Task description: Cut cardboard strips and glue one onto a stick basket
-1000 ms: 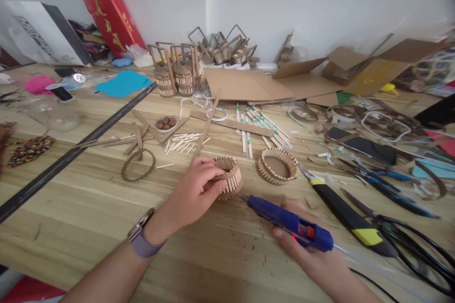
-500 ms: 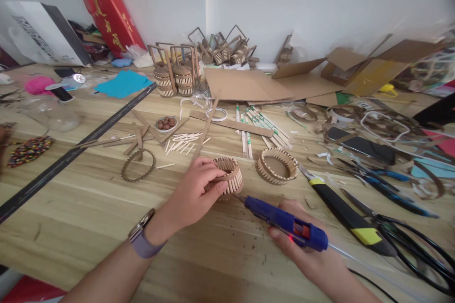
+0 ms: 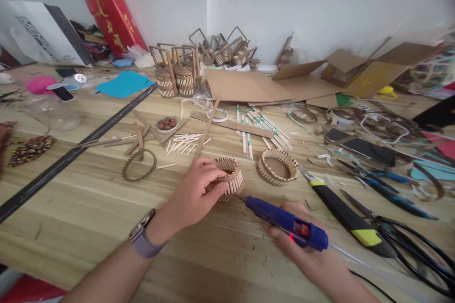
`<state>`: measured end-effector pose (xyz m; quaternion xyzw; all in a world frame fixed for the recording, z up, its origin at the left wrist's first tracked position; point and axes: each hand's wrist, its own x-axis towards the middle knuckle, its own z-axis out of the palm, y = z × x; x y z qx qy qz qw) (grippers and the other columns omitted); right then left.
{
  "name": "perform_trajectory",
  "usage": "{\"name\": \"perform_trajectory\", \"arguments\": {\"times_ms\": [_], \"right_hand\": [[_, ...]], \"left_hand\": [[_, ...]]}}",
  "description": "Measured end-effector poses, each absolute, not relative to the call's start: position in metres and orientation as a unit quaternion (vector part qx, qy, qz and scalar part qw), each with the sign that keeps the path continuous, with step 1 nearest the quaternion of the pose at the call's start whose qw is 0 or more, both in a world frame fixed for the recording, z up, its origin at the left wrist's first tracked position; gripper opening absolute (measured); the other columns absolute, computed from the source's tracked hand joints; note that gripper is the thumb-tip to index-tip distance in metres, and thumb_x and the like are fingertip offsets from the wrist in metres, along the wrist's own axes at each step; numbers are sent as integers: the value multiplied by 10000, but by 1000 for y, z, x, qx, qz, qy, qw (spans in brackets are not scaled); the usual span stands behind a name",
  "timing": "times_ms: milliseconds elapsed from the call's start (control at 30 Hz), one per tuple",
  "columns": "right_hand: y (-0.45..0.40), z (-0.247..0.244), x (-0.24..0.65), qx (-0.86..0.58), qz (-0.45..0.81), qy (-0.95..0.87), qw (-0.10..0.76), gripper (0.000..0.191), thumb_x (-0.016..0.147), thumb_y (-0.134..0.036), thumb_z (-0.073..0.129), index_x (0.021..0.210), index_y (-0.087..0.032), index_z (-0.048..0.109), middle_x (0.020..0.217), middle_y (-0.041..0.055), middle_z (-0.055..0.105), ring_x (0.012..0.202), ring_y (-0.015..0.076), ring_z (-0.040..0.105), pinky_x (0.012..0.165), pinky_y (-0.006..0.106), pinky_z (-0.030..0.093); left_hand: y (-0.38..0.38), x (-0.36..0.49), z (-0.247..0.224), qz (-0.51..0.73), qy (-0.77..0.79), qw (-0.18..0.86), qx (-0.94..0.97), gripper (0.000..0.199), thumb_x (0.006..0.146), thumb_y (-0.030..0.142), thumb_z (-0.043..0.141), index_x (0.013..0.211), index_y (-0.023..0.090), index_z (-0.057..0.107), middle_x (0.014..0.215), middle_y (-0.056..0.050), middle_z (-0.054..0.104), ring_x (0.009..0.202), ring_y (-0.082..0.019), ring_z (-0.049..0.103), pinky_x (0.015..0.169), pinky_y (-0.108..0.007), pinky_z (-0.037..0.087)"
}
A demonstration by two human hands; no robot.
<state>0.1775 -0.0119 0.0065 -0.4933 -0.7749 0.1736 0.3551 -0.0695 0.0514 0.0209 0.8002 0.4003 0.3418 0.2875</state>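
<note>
My left hand, with a watch on the wrist, is closed on the near left side of a small round basket of short wooden sticks and cardboard bands. The basket stands on the table. In my right hand is a blue hot glue gun, its nozzle pointing left at the basket's lower edge. A red light glows on the gun, and a clear glue stick runs out of its back. A second stick ring with a cardboard base sits just right of the basket.
Cut sticks, a bowl of small brown balls and a toothed cardboard ring lie beyond my left hand. A utility knife, scissors and pliers lie to the right. Finished baskets stand at the back.
Almost nothing differs. The view has shifted very slightly; both hands, the basket and the glue gun keep their places.
</note>
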Motion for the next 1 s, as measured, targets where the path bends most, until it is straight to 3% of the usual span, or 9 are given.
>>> {"name": "perform_trajectory", "arguments": {"times_ms": [433,667,1000], "right_hand": [[-11,6,178,-526,164,-758,350,387,903,-490,542,610,-246,479,547,-28,518,532,169,533,575,316,478],[-10,6,176,-464,169,-793,358,437,950,-507,481,613,-230,456,557,-30,480,532,148,495,547,302,414],[-12,5,176,-467,157,-796,352,395,941,-458,521,627,-228,455,562,-36,486,540,143,503,554,293,416]], "left_hand": [[52,-70,22,338,405,284,800,177,959,251,501,906,174,651,935,-82,662,1089,-249,513,929,-375,438],[52,-69,22,332,410,288,799,193,961,276,503,869,181,645,940,-84,662,1098,-255,504,930,-383,436],[51,-69,23,332,410,289,799,192,957,277,503,863,186,643,937,-82,666,1098,-255,513,919,-380,445]]}}
